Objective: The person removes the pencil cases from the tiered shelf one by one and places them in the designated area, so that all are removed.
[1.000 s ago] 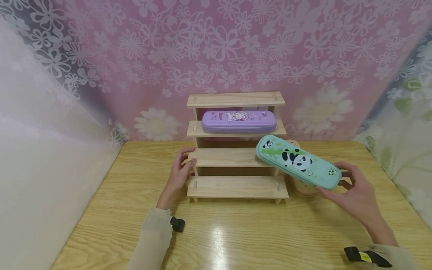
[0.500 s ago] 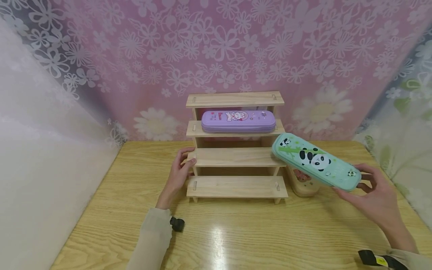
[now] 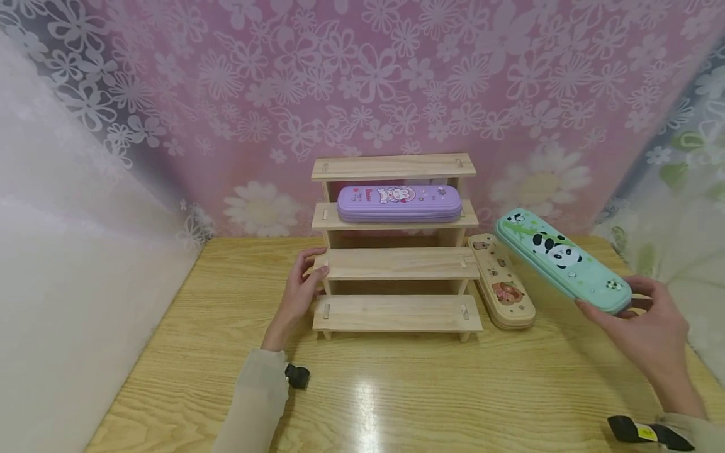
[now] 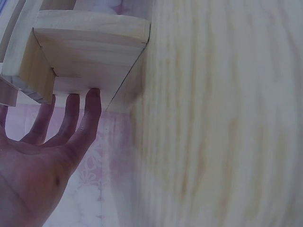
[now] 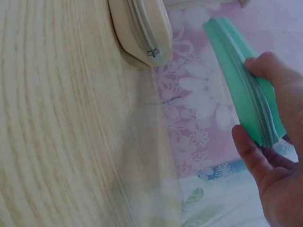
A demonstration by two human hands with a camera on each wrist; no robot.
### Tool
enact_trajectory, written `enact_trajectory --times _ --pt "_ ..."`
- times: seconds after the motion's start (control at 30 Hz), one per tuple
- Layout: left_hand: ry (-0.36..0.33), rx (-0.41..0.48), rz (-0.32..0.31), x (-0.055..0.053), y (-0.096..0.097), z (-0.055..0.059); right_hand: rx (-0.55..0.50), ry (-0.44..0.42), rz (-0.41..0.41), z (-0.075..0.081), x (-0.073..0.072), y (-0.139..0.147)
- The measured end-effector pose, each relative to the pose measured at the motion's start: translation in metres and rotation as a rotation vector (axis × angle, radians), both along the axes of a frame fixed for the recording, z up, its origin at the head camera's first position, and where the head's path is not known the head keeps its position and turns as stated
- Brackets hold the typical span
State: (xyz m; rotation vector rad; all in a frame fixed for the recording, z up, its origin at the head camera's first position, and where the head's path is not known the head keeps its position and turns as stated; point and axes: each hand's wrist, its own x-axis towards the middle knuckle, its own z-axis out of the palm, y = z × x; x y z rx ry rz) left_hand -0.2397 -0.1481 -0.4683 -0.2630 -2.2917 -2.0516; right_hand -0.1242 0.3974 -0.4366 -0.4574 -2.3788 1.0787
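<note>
My right hand (image 3: pixel 646 327) holds a mint-green pencil case (image 3: pixel 566 267) with pandas on it by its near right end. In the right wrist view the thumb lies on one face of that case (image 5: pixel 236 80) and fingers are on the other, with the zip between them. The case hangs tilted above the table, right of a stepped wooden shelf (image 3: pixel 396 264). At the shelf's left side my left hand (image 3: pixel 297 292) grips the second step from the bottom. Its fingertips (image 4: pixel 93 97) touch the wooden side in the left wrist view. A purple pencil case (image 3: pixel 399 204) lies on the step below the top.
Against the shelf's right side, a beige pencil case (image 3: pixel 501 283) with brown cartoon prints lies on the wood-grain table (image 3: pixel 430 390). A pink flowered cloth (image 3: pixel 362 82) hangs behind the table, and pale cloths hang at both sides.
My right hand has carried the green pencil case to the right, away from the shelf, turning it steeper. The beige case beneath has come into full view. My left hand has stayed put.
</note>
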Motion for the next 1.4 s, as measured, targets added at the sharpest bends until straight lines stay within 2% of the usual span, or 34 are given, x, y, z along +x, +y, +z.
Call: enact_trajectory --times 0.1,0.27,0.63,0.8,0.93,1.2,1.3,1.4 --pt "0.0 -0.001 0.002 0.001 0.001 0.002 0.062 -0.064 -0.05 -0.003 -0.006 0.002" --pt "0.003 -0.006 0.004 0.003 0.002 0.004 0.099 -0.14 -0.067 -0.011 -0.018 0.006" --pt "0.003 -0.002 0.001 0.004 0.002 0.005 0.047 -0.346 -0.093 -0.016 -0.03 0.01" --pt "0.0 -0.003 -0.001 0.005 0.002 0.006 0.014 -0.417 -0.036 -0.021 -0.029 0.007" --pt "-0.002 -0.004 0.005 0.004 0.003 0.006 0.023 -0.435 0.019 -0.025 -0.025 0.004" --pt "0.007 -0.011 0.002 0.003 0.003 0.006 0.01 -0.46 0.07 -0.022 -0.019 -0.001" --pt "0.005 -0.009 -0.001 0.003 0.002 0.005 -0.013 -0.422 0.074 -0.017 -0.016 -0.003" --pt "0.0 -0.007 0.003 0.002 0.001 0.004 -0.009 -0.335 0.071 -0.01 -0.015 -0.008"
